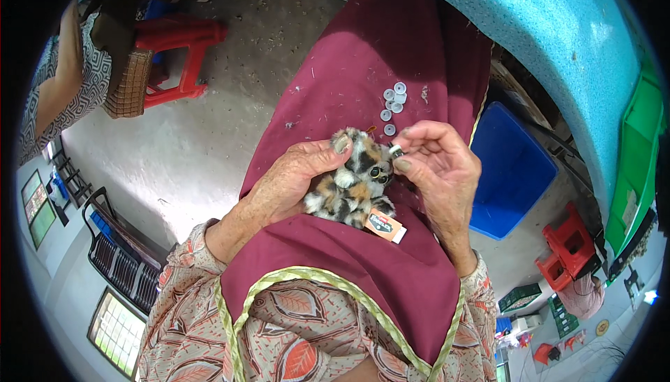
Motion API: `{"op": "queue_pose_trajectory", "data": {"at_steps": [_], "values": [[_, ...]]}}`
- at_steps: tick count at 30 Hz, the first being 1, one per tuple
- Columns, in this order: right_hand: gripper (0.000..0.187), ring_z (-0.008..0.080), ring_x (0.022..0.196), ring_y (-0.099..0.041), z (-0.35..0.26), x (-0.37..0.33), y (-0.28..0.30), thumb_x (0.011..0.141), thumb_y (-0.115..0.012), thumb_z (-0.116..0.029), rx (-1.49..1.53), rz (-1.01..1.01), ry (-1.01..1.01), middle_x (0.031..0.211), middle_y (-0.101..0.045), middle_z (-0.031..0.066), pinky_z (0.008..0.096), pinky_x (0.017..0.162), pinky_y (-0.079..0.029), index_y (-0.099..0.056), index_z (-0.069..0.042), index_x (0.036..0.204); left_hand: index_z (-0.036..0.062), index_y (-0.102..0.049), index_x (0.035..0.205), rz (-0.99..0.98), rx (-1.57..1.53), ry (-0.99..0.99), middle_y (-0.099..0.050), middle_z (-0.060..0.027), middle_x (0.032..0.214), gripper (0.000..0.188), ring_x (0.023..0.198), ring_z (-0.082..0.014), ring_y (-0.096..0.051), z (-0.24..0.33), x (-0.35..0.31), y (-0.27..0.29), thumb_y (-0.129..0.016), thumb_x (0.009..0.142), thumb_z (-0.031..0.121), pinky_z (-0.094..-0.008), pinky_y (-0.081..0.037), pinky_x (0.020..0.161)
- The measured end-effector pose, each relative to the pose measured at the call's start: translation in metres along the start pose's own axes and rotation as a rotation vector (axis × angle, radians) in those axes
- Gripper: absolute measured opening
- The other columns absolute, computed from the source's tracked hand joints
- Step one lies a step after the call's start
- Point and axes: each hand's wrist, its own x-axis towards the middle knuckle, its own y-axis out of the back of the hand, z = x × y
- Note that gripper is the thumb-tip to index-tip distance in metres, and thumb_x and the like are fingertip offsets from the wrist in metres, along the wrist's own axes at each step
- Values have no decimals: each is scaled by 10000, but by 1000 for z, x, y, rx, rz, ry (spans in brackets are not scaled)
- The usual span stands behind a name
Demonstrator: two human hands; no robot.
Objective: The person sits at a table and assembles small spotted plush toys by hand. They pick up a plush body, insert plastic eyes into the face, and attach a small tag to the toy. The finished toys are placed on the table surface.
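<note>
A small plush toy with mottled black, white and orange fur lies over my lap, and one round shiny eye shows on it. My left hand is closed around its left side, thumb pressed on the fur near the top. Against the toy's right side, my right hand pinches a small white-and-black piece between thumb and fingers. Its exact kind is too small to make out. An orange and white paper tag hangs from the toy's lower edge. Several translucent plastic washers lie just beyond it on the cloth.
A maroon apron with light green trim covers my lap. To the right are a blue bin, a speckled blue surface and a green tray. A red stool and a seated person are at the left.
</note>
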Motion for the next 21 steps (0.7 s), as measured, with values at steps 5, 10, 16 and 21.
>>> {"op": "queue_pose_trajectory", "data": {"at_steps": [5,10,16,21], "values": [[344,124,811,-648,-15,-7,0,728,-681,109,-291,-138,112,876,-652,90,230,692,-547,-562,19,1037,-17,-582,1145,-44,24,-10,-656,-110,1010,368,877,-179,-654,0,0,-3,-530,947,289,-315,-553,783],[336,143,781,-666,-17,-5,-8,717,-697,83,-482,-193,176,854,-659,93,245,663,-548,-560,5,1013,-26,-583,1148,-44,124,-49,-644,-91,1016,388,897,-147,-624,-2,2,1,-534,947,303,-293,-527,794],[343,172,781,-673,-12,-3,-8,720,-691,81,-530,-201,214,859,-653,113,269,654,-557,-543,13,1022,-33,-591,1148,-34,208,-91,-644,-76,1006,398,904,-115,-597,-5,3,3,-557,938,304,-264,-503,790],[308,213,783,-686,-14,-3,-7,729,-674,83,-599,-195,217,849,-655,142,293,646,-564,-534,19,997,-25,-605,1150,46,589,-224,-652,-48,944,332,853,-91,-591,0,-3,-5,-610,900,192,-249,-492,755]]}}
